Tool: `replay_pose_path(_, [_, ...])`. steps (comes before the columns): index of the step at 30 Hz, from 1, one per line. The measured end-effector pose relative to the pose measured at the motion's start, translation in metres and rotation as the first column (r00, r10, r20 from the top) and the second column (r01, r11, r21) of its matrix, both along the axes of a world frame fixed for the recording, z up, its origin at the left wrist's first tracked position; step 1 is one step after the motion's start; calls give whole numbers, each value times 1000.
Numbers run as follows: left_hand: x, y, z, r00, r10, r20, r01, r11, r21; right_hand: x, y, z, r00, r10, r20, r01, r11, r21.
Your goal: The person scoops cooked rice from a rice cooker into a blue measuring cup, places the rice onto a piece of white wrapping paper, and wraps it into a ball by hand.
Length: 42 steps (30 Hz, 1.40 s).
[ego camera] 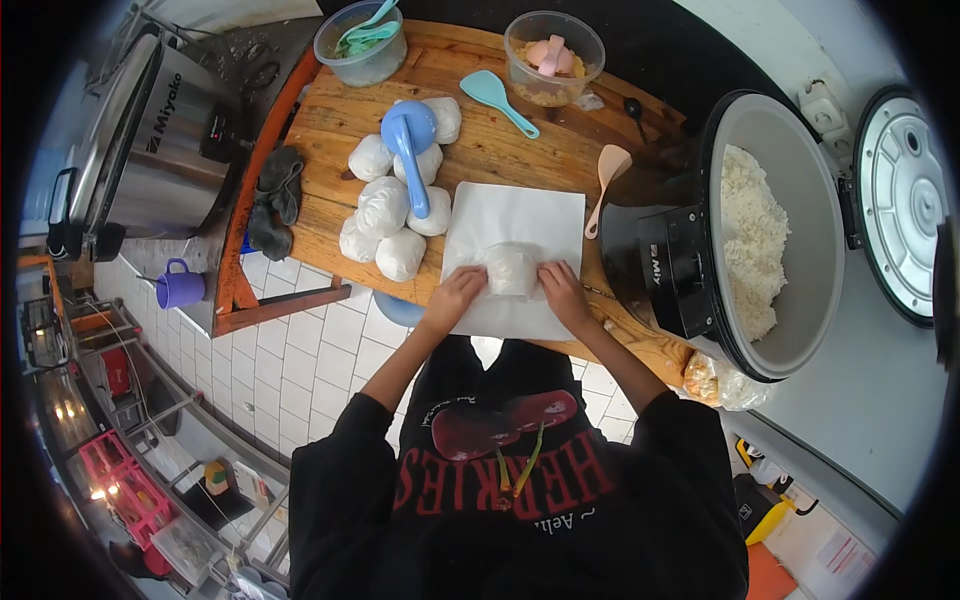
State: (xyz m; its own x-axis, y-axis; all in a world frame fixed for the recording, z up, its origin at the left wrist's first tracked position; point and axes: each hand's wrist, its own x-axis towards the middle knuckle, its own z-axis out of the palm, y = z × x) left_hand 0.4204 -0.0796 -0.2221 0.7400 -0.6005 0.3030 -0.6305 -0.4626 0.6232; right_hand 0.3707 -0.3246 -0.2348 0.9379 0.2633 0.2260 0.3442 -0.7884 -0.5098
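A whitish bundle [510, 271] in thin translucent wrap, probably rice, rests on a sheet of white wrapping paper [517, 214] at the table's near edge. My left hand [459, 294] has its fingers closed on the wrap at the bundle's left side. On the opposite side, my right hand [564, 289] pinches the wrap. Several round white wrapped packets [400, 255] are heaped left of the paper. A blue scoop [410, 131] lies upside down across that heap.
The wooden table [322, 135] carries a tub with pale-green utensils [364, 64], a tub with a pink scoop [553, 82], a turquoise spatula [499, 101] and a beige paddle [607, 176]. An open cooker [675, 225] of white rice [750, 247] stands right; a steel Miyako cooker [165, 142] left.
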Motion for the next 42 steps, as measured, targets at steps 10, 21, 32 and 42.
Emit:
replay_pose_path(10, [10,1,8,989,-111,-101,125,982,143,-8,-6,2,999,18,28,-18,1000,-14])
replay_pose_path(21, [31,-45,-1,909,328,-257,-200,885,420,78,17,26,824,-298,-482,217,952,-217])
replay_pose_path(32, [64,-52,33,753,-82,-653,150,987,49,99,7,30,911,-318,-262,159,858,-489])
replay_pose_path(42, [57,-66,4,777,-75,-626,-6,992,-126,100,0,30,942,-245,-230,128,895,-427])
